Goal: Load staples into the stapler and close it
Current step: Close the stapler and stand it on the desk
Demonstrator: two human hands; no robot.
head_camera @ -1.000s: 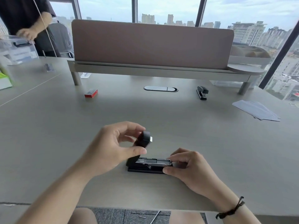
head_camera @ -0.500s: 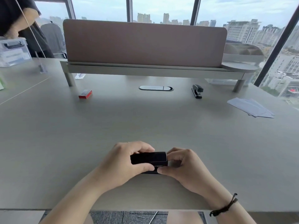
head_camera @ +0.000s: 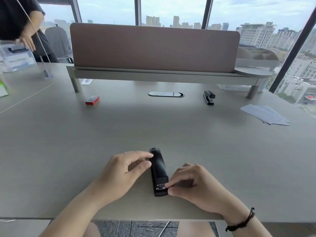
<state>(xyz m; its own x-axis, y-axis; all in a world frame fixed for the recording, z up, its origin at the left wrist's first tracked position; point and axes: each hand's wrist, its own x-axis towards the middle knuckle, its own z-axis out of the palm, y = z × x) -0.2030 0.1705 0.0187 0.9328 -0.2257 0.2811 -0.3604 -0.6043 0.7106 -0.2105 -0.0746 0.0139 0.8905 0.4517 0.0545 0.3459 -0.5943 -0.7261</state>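
A black stapler (head_camera: 159,168) lies closed on the grey table (head_camera: 68,142), its length pointing away from me and its metal front end nearest me. My left hand (head_camera: 119,173) is at its left side, fingers spread, with the index tip and thumb tip touching the far half. My right hand (head_camera: 193,183) pinches the near right corner between thumb and index finger. A red staple box (head_camera: 92,100) lies far off at the back left.
A second black stapler (head_camera: 209,97) stands at the back right, with loose white sheets (head_camera: 265,114) further right. A desk divider on legs (head_camera: 153,48) spans the back. Another person (head_camera: 17,23) stands at the far left beside a clear plastic box (head_camera: 15,57).
The stapler's top was raised a second ago, then pressed shut under both hands. It has since turned from crosswise to pointing away from me, and my left hand has loosened.
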